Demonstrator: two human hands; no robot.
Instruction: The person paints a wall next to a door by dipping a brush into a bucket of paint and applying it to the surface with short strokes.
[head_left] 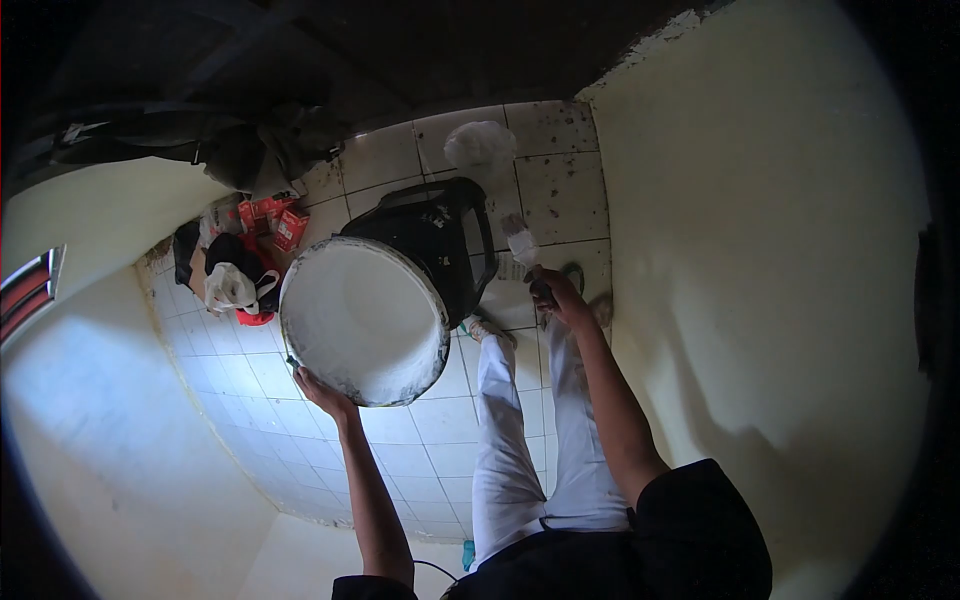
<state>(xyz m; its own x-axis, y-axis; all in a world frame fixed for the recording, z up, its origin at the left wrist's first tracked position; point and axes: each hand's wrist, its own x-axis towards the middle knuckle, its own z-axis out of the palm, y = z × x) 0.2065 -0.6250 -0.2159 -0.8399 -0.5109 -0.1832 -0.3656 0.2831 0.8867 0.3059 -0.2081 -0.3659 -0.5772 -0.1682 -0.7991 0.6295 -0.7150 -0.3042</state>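
Note:
A large round bucket [365, 322] with white paint inside and a smeared rim stands beside or on a dark plastic chair [425, 225]; which of the two I cannot tell. My left hand [322, 390] is at the bucket's lower left rim, its fingers wrapped on the edge. Off to the right of the chair, my right hand [560, 295] is closed around the dark handle of a paintbrush [519, 242]. The brush's ferrule and bristles point away from me, over the tiled floor, and do not touch the bucket.
Red boxes [290, 228], a white bag [230, 288] and dark cloths lie on the floor at the left. A crumpled clear plastic bag [480, 145] is beyond the chair. A pale wall [760, 260] rises close on the right. Dark stains mark the far tiles.

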